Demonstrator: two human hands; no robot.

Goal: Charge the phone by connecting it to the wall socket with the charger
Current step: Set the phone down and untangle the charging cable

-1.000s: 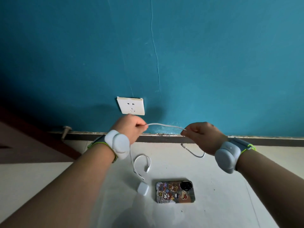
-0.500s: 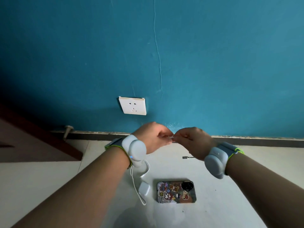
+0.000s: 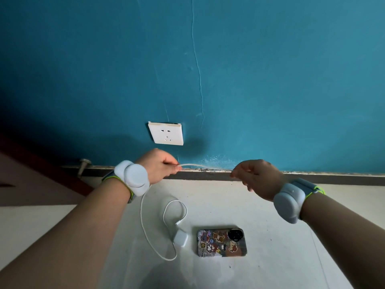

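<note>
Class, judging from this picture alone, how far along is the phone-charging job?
Done: nothing is connected. The wall socket is empty, and the adapter and phone lie on the floor. In hand: left hand and right hand stretch the cable between them. Left: plug the cable into the phone, adapter into the socket.

hands (image 3: 162, 165) apart again; cable (image 3: 205, 165) taut

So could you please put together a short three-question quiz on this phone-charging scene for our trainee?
1. True or false: the charger block is plugged into the wall socket.
2. Which way does the phone lie?
A. screen up
B. back up
C. on edge
3. Fill in: the left hand and right hand both pinch the white ____.

Key: 1 false; it lies on the floor. 2 B. 3 cable.
</note>
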